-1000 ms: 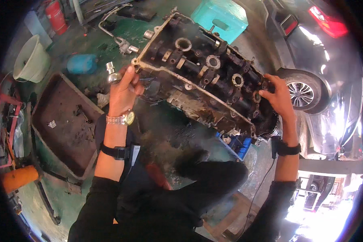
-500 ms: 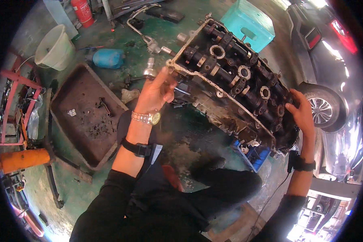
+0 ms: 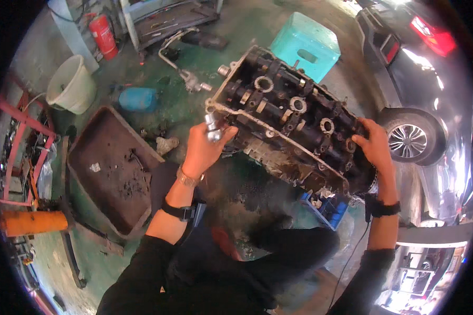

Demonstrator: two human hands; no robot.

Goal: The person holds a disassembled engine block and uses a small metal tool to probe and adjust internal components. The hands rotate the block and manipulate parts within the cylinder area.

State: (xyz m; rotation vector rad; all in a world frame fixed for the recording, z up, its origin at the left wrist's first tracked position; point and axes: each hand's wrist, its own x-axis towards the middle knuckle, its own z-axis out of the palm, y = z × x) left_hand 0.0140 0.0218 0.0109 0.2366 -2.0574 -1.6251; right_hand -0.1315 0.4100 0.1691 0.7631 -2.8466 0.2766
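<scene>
In front of me stands a greasy engine (image 3: 294, 113), its top uncovered, with dark camshafts and pale rings along it. My left hand (image 3: 202, 149) is closed round a silver socket wrench (image 3: 212, 128) beside the engine's left corner. The wrench's socket end points up and away from me; its handle is mostly hidden by the hand. At the engine's right end, my right hand (image 3: 373, 144) grips the top edge, thumb on the near side and fingers over the far side.
A rusty tray (image 3: 108, 173) with small dark parts lies on the left, near a blue canister (image 3: 138, 99) and a pale bucket (image 3: 72, 84). A turquoise stool (image 3: 306, 44) stands behind the engine. Below it sits a blue crate (image 3: 328, 210). A dark car (image 3: 404, 94) is at right.
My left hand has turned the wrench and drawn slightly back from the engine's corner. The right hand keeps its hold on the edge. The whole view has shifted a little.
</scene>
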